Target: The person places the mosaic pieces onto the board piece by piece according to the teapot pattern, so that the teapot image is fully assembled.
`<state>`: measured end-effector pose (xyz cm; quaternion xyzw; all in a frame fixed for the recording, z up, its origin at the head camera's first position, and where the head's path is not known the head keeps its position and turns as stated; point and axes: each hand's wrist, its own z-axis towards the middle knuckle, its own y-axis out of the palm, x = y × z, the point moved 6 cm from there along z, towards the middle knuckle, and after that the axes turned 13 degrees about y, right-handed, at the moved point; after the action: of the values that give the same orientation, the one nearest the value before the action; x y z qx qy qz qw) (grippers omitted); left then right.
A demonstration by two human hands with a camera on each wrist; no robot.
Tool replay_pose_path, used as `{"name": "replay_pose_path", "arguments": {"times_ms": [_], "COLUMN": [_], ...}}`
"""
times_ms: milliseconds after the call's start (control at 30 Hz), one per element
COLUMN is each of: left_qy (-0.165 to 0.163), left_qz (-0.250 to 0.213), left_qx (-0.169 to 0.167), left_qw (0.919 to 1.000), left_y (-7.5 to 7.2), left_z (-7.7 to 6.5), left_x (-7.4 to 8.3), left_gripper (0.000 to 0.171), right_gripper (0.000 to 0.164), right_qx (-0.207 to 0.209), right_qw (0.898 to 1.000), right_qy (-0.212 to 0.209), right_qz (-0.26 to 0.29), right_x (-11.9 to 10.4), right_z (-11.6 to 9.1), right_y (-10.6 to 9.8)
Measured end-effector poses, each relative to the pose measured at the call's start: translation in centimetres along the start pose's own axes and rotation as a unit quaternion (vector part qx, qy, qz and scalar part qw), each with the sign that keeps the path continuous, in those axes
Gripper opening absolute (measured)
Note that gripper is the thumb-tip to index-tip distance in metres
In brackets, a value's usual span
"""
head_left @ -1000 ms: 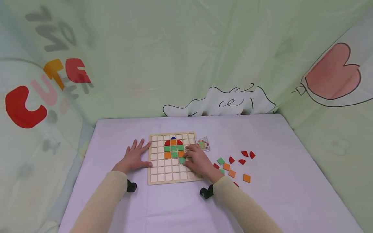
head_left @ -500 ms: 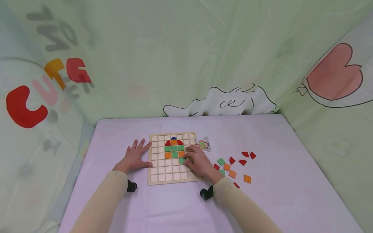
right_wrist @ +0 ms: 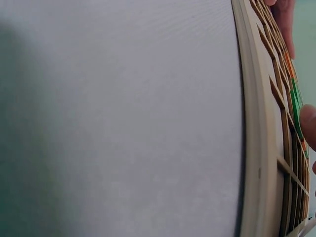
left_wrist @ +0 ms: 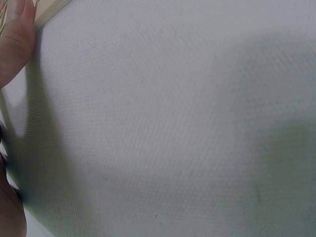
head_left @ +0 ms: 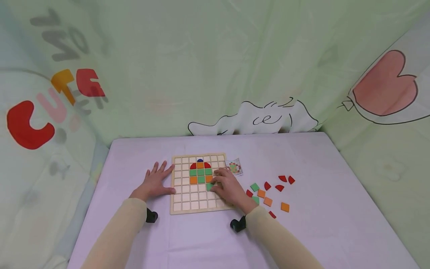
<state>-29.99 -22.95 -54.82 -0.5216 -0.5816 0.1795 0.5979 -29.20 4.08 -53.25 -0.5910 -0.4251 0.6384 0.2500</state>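
Observation:
A wooden grid board (head_left: 186, 196) lies on the table, with red, orange, green and blue pieces set in its upper middle cells. With fingers spread, my left hand (head_left: 155, 182) touches the board's left edge with thumb and fingertip. In the left wrist view its thumb (left_wrist: 17, 44) meets the board's frame (left_wrist: 49, 11). My right hand (head_left: 230, 186) reaches over the board's right side and pinches a green square tile (head_left: 209, 186) at a cell below the orange one. The right wrist view shows a digit (right_wrist: 309, 126) by the green pieces; most of that hand is out of frame.
A small picture card (head_left: 234, 166) lies at the board's upper right corner. Loose red quarter-round pieces (head_left: 279, 188), orange squares (head_left: 284, 207) and green squares (head_left: 255, 186) are scattered right of the board, some partly behind the right forearm. Fabric walls stand around the table.

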Motion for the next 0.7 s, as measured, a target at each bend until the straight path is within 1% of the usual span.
{"name": "replay_pose_path", "arguments": {"times_ms": [100,167,300,500,600,700], "left_qy": [0.000,-0.001,-0.001,0.000,-0.001,0.000], "left_qz": [0.006,0.008,0.009,0.005,0.004,0.008], "left_qx": [-0.001,-0.002,-0.001,-0.003,-0.004,-0.003], "left_qw": [1.0000,1.0000,1.0000,1.0000,1.0000,1.0000], "left_y": [0.1,0.2,0.3,0.1,0.0,0.1], "left_z": [0.0,0.0,-0.1,-0.3,-0.2,0.0], "left_x": [-0.1,-0.2,-0.2,0.1,0.2,0.1], "left_gripper": [0.105,0.104,0.105,0.105,0.105,0.105], "right_gripper": [0.018,0.019,0.020,0.024,0.028,0.031], "right_qx": [0.011,0.019,0.032,0.054,0.053,0.048], "right_qw": [1.000,1.000,0.999,0.998,0.997,0.994], "right_qy": [-0.012,-0.014,0.000,0.019,0.050,0.097], "right_qz": [-0.008,-0.004,0.006,0.024,0.025,0.019], "right_x": [0.2,0.5,1.6,4.0,5.8,7.7], "right_z": [-0.1,-0.3,-0.9,-2.0,-2.5,-2.9], "right_y": [-0.2,-0.6,-1.6,-3.7,-4.7,-5.5]}}
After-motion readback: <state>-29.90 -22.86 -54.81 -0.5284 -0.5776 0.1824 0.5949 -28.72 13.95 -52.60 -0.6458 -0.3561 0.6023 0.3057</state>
